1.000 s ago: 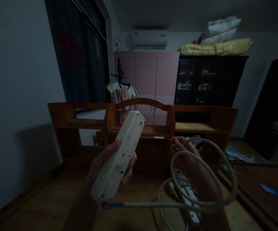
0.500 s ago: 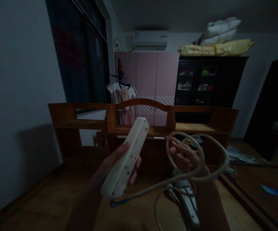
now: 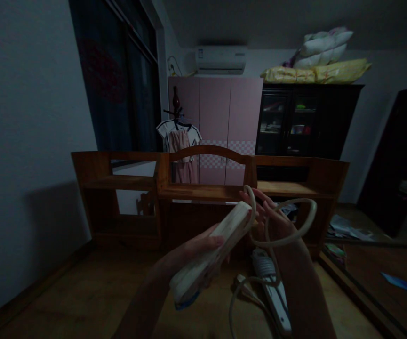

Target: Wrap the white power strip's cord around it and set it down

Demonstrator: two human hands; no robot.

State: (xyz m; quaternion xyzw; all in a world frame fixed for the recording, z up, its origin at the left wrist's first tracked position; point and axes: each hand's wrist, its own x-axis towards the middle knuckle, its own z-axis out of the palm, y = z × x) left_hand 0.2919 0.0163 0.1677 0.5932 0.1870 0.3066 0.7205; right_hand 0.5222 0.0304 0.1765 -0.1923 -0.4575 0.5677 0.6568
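Observation:
My left hand (image 3: 203, 245) is closed around a white power strip (image 3: 232, 225), which tilts up toward the right. Its far end is close to the fingers of my right hand (image 3: 279, 225). A pale power cord (image 3: 311, 219) runs in loose loops about my right hand, which grips part of it; some fingertips are hidden behind the cord. Below, on the wooden surface, lies a second white power strip (image 3: 276, 301) with its cord wound around one end. A plug (image 3: 246, 288) lies just left of it.
A wooden headboard with shelves (image 3: 206, 190) stands ahead of my hands. A raised wooden edge (image 3: 351, 292) runs along the right, with a blue sheet (image 3: 397, 281) and plastic bags (image 3: 347, 228) beyond it. The wall (image 3: 30, 141) is at the left.
My left hand has brought the power strip right and lower, its far end now near my right hand. The cord loops have shifted and drawn closer around the strip's end.

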